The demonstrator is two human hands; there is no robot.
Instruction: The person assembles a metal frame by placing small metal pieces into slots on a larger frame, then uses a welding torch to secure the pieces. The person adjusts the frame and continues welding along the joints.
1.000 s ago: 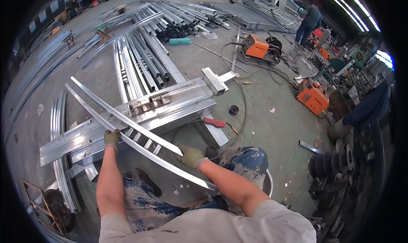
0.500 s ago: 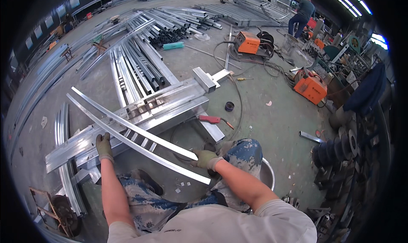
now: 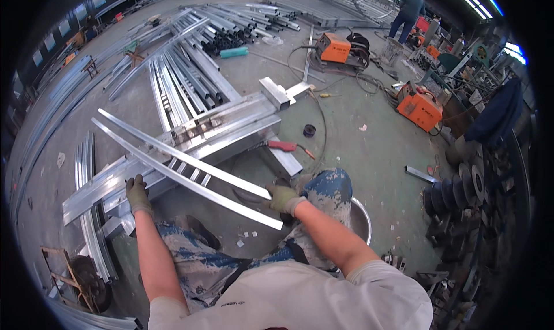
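A metal frame of two long curved bars (image 3: 231, 176), joined by short rungs, lies slanting across a bench of thick steel beams (image 3: 239, 113). My right hand (image 3: 283, 199), in an olive work glove, is closed round the near end of the frame's upper bar; some of its fingers are hidden. The lower bar's end sticks out free below that hand. My left hand (image 3: 137, 194), gloved too, is at the beams' near side, left of the frame, with fingers apart and nothing seen in them. A red-handled welding torch (image 3: 282, 146) rests by the beams' right part.
Two orange welding machines (image 3: 335, 47) with cables stand at the right. A stack of metal tubes (image 3: 184, 81) spreads beyond the bench. Bent metal strips (image 3: 88, 214) lie on the left, above a wheeled cart (image 3: 86, 281). A person (image 3: 408, 15) stands far right. Dark spools (image 3: 456, 192) line the right side.
The whole view has shifted slightly upward. The frame's near end is a little higher with my right hand still on it. My left hand's fingers have spread slightly and moved a little left.
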